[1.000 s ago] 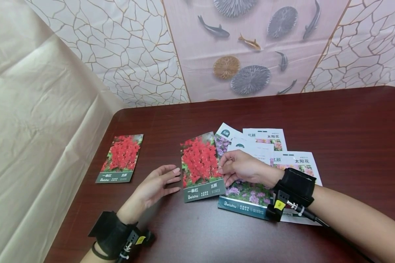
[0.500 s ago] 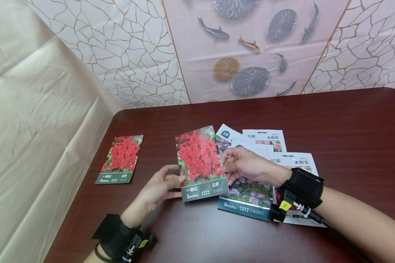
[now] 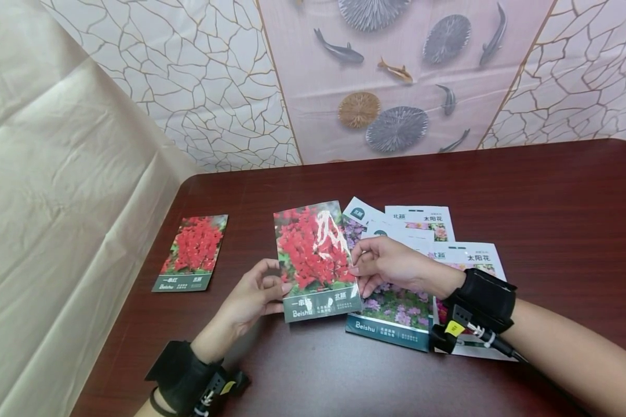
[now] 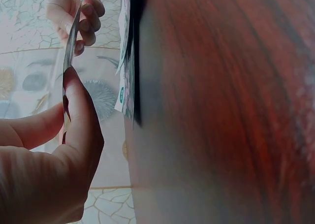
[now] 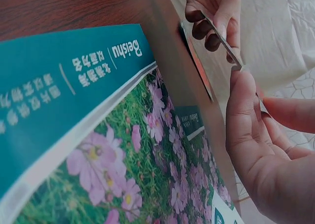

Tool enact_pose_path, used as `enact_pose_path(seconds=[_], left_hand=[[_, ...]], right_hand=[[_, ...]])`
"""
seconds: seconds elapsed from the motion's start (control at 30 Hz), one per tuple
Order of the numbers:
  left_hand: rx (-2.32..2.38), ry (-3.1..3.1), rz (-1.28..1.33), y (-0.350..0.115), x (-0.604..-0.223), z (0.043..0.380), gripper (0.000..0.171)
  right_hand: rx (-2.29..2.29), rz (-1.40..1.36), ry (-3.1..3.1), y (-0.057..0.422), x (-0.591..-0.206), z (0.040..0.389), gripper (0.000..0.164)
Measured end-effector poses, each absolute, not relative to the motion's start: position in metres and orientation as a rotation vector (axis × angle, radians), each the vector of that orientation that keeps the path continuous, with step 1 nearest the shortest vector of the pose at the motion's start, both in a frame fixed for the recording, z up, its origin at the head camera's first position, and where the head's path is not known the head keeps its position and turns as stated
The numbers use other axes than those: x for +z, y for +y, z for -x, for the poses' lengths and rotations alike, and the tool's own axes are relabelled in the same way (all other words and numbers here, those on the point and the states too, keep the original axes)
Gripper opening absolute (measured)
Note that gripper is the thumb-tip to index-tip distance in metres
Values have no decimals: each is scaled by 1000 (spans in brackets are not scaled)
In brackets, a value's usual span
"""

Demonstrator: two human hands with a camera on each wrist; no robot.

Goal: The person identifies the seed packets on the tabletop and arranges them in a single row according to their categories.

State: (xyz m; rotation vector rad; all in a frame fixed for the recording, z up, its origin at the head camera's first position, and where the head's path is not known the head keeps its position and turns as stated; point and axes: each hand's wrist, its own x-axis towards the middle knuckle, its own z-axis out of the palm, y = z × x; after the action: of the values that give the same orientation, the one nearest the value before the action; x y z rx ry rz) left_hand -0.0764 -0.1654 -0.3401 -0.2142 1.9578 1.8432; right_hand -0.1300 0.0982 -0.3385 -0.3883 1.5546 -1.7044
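A seed packet with red flowers [image 3: 310,246] is held up between both hands, its front tilted and glossy with glare. My left hand [image 3: 251,294] pinches its lower left edge, thumb in front and fingers behind. At the right edge, my right hand [image 3: 391,263] pinches it between thumb and fingers. Both wrist views show the packet [image 4: 72,42] nearly edge-on and raised off the table. Beneath the right hand lies a purple-flower packet [image 3: 393,330], large in the right wrist view. A matching red-flower packet [image 3: 194,246] lies alone at the table's left.
Several overlapping packets form a loose pile on the right, including white-topped ones [image 3: 477,255] at the side and back [image 3: 417,213]. The dark red wooden table [image 3: 563,220] ends at a patterned cloth [image 3: 396,87] behind and a pale cloth [image 3: 73,202] on the left.
The left hand has moved right and taken the packet's left edge. The held packet has shifted slightly left, and glare now crosses it. The right hand has kept its grip.
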Motion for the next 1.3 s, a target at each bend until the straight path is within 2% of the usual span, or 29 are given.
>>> enact_pose_path(seconds=[0.9, 1.3], left_hand=[[1811, 2187, 317, -192, -334, 90, 35], [1684, 2357, 361, -210, -337, 98, 39]], right_hand=[[-1646, 449, 1872, 146, -324, 140, 26], [-1555, 474, 2074, 175, -316, 138, 27]])
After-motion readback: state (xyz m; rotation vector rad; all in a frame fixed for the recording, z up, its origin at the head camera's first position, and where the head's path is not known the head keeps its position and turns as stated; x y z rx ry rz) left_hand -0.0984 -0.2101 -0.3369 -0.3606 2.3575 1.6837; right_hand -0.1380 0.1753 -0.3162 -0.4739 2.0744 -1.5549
